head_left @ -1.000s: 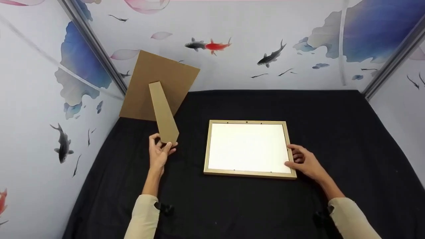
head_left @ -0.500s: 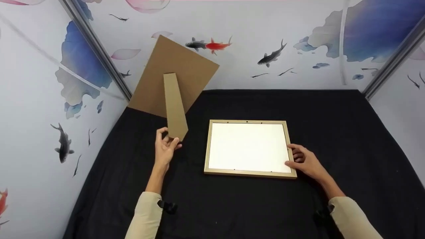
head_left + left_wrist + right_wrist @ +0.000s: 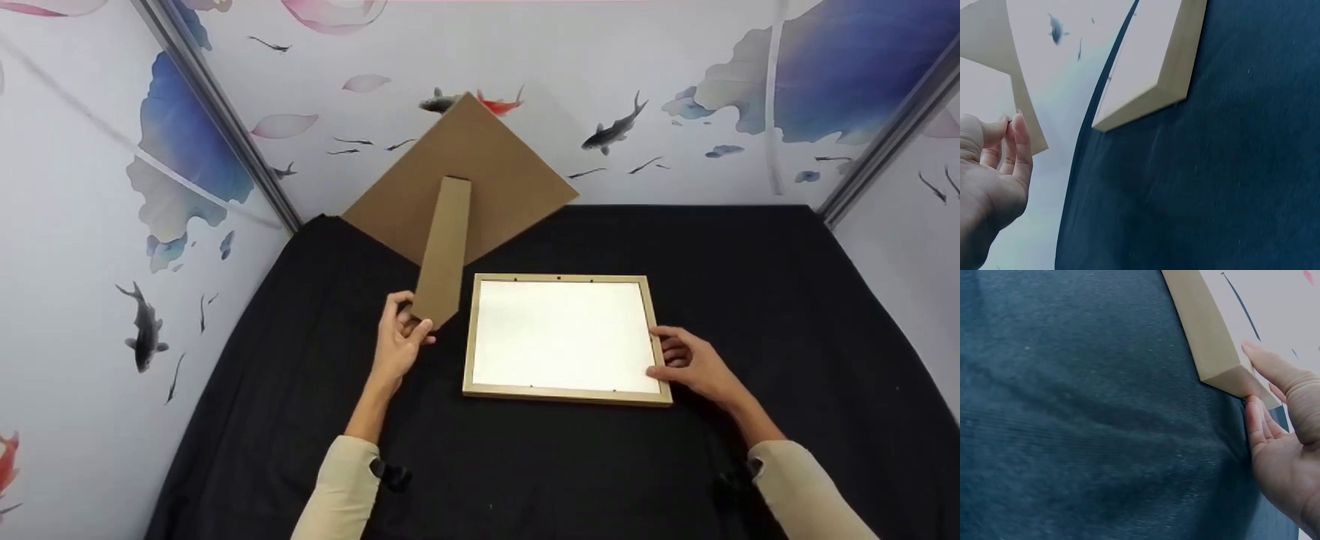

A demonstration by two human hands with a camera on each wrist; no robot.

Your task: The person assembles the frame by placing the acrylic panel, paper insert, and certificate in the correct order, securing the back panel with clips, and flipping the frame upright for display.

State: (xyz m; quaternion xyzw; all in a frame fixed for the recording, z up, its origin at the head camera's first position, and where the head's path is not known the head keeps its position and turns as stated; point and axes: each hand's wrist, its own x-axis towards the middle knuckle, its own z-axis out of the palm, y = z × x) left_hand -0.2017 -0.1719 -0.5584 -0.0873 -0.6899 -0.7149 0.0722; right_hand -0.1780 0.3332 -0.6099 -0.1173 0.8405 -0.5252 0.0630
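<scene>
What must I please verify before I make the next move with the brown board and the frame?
1. Left hand grips the free end of the support leg: ok.
2. Right hand holds the right side of the frame: ok.
3. Frame rests on the black cloth: ok.
4. Brown board lined up with the frame: not ok, it is turned cornerwise and not over it.
5. Small dark marks on the frame out of the way: cannot tell, too small.

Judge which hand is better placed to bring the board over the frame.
Left, most likely: the left hand pinches the stand of the board left of the frame, while the right hand holds the frame's right side.
</scene>
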